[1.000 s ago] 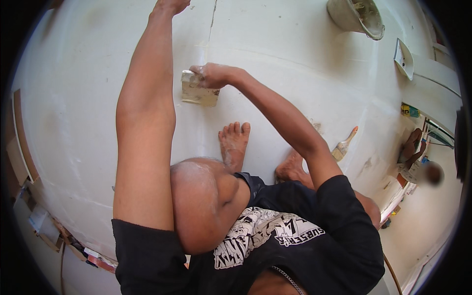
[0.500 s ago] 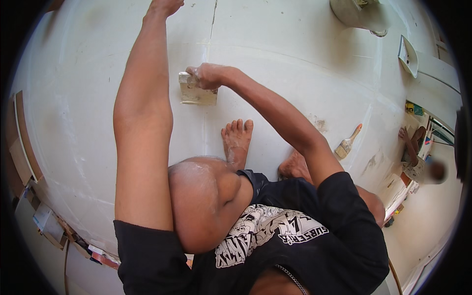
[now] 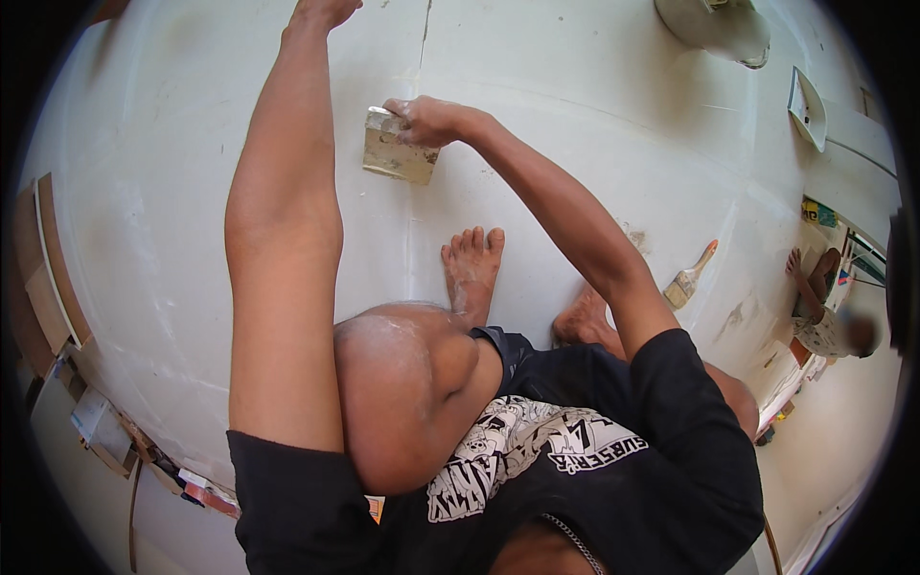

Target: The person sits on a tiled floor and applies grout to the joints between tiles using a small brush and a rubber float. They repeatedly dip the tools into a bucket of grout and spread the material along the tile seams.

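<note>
My right hand (image 3: 428,121) is closed around a wide putty knife (image 3: 400,158), its broad blade smeared with a pale compound. The blade lies over a white board surface (image 3: 537,182), close to a dark seam and a pale filled strip. Whitish residue coats my right fingers. Stretched far ahead, my left hand (image 3: 329,11) is cut off by the top edge of the picture, so its fingers are mostly hidden. My bare foot (image 3: 471,271) rests on the white surface nearer to me than the knife.
A paintbrush (image 3: 688,276) lies right of my feet. At the far right stand a grey bucket (image 3: 704,34) and a white tray-like piece (image 3: 811,110). Another person (image 3: 822,321) is at the right edge. Boards (image 3: 43,278) and assorted items line the left edge.
My right hand and the putty knife have moved slightly farther away and to the right, and the blade has tilted. My left arm keeps nearly the same pose.
</note>
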`<state>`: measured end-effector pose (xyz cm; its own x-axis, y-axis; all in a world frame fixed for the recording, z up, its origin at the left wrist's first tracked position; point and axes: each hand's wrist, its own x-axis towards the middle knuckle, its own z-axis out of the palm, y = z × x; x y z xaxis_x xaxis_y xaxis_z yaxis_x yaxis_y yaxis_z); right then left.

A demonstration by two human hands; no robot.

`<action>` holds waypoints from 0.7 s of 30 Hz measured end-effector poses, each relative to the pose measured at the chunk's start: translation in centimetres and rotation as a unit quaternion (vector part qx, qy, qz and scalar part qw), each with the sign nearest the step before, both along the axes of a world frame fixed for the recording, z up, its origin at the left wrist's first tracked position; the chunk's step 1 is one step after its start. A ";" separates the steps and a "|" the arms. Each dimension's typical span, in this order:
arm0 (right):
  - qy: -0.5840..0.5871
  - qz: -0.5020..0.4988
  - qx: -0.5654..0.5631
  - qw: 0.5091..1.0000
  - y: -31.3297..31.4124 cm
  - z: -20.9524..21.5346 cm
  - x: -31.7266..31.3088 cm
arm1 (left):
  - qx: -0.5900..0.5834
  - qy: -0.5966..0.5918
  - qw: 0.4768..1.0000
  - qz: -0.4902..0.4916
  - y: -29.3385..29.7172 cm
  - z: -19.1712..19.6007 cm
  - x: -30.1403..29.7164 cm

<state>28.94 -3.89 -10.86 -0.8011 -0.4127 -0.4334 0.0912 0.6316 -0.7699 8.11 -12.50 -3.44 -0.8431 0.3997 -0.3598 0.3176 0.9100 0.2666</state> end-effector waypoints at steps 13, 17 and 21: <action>-0.050 0.118 0.045 0.991 -6.2 1.8 1.8 | 0.027 0.031 0.999 0.025 0.5 -0.5 0.6; -0.062 0.145 0.018 0.987 -7.5 1.4 4.0 | 0.061 0.007 0.998 -0.001 -0.5 -2.3 -1.3; -0.052 0.052 -0.072 0.995 -3.8 0.0 4.8 | 0.027 0.026 0.999 0.015 0.6 -0.5 0.2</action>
